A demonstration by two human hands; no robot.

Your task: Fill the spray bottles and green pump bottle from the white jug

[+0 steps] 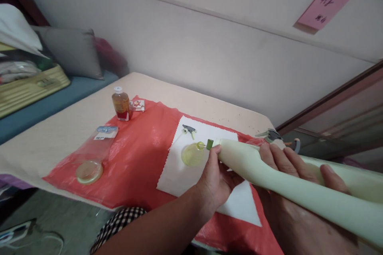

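Observation:
A long pale green plastic body [269, 173] with an arm-like handle lies slanted across the right side. My right hand [293, 171] is closed around it, with fingers passing over its top between the two long parts. At its narrow end, my left hand [217, 179] pinches close to the mouth with thumb and fingers. A small dark green piece [210, 144] and a yellow-green round bit [200, 145] stick out there. Just beyond lies a clear yellowish disc [191, 154] on a white sheet [176, 179]. A grey and pale green trigger spray head [189, 129] rests behind it.
Red plastic sheeting [137, 159] covers part of the beige table. On its left are an amber bottle [121, 105], a small box [138, 105], a clear bag [101, 139] and a round lidded dish [89, 172]. Pliers-like tools [269, 134] lie at right, near the wall.

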